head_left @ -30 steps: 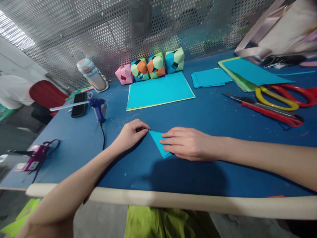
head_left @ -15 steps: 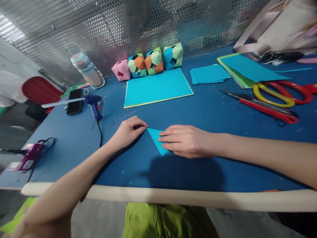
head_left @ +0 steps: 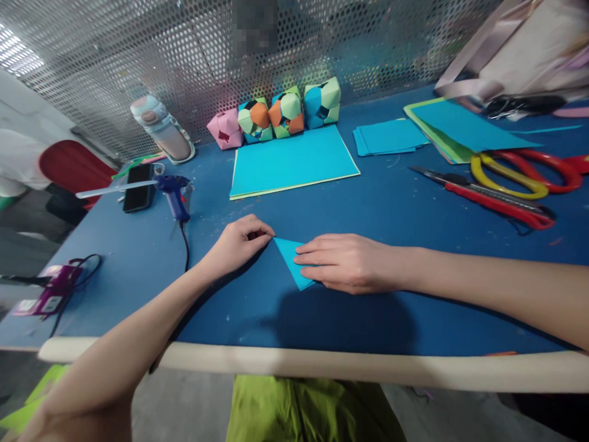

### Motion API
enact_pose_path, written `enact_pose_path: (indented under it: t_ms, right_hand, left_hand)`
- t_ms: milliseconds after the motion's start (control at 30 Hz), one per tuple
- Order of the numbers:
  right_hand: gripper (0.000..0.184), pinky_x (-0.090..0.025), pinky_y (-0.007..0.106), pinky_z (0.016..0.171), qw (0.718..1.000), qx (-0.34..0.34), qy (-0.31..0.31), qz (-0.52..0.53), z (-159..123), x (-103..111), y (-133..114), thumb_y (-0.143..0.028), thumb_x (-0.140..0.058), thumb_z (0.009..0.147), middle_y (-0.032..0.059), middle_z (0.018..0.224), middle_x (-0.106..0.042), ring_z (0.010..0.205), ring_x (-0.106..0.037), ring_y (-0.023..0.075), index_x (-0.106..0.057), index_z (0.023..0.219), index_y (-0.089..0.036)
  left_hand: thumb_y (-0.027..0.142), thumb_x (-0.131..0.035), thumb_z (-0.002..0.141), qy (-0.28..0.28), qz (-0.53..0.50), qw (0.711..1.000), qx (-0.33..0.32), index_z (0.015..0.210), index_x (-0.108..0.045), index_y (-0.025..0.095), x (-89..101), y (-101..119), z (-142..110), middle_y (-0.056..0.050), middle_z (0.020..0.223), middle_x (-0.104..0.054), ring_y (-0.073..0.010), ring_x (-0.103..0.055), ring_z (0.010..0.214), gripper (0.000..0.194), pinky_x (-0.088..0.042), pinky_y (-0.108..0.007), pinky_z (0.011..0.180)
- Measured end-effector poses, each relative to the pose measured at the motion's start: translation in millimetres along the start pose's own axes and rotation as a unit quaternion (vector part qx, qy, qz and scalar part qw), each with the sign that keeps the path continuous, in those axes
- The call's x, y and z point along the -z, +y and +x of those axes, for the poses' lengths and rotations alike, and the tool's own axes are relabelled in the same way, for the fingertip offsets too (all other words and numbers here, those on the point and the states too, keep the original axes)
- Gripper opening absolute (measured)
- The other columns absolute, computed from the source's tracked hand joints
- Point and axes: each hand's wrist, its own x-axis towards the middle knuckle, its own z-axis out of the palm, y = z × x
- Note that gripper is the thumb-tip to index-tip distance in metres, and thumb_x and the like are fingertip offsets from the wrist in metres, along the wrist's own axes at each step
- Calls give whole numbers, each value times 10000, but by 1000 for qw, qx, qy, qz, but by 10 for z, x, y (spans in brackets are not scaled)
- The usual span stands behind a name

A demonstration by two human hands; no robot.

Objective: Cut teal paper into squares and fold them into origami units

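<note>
A small piece of blue paper (head_left: 288,256), folded to a pointed triangle, lies on the table in front of me. At its upper left tip my left hand (head_left: 242,244) is closed, thumb and forefinger pinching the corner. My right hand (head_left: 352,263) rests palm down across the right part of the paper. Its fingers are stretched out flat and cover that side, so the paper's right end is hidden.
Behind the hands lies a stack of blue sheets (head_left: 294,162), with folded paper balls (head_left: 288,113) beyond it. A glue gun (head_left: 175,196), phone (head_left: 138,189) and bottle (head_left: 163,132) stand left. To the right are a utility knife (head_left: 497,199), scissors (head_left: 508,175) and more paper (head_left: 389,136).
Both hands and the folded paper stay almost where they were. The view has shifted very slightly.
</note>
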Motion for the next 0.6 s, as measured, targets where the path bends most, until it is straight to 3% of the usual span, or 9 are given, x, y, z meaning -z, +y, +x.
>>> enact_pose_path:
  t_ms: [333, 600]
  right_hand:
    - [262, -531, 372, 925, 999, 3, 39, 10, 8, -21, 10, -150, -431, 944, 148, 1081, -707, 1064, -642, 232, -681, 982, -83]
    - [262, -519, 366, 954, 1000, -11, 22, 19, -2, -32, 5, -136, -423, 933, 135, 1112, -700, 1112, -619, 201, -669, 1023, -126]
  left_hand:
    - [255, -572, 811, -12, -19, 1000, -6, 837, -708, 178, 50, -7, -8, -40, 838, -658, -158, -600, 794, 158, -456, -285, 737]
    - [257, -571, 812, -23, -18, 999, 27, 871, -707, 177, 107, 24, -16, -34, 858, -679, -151, -603, 781, 169, -467, -266, 699]
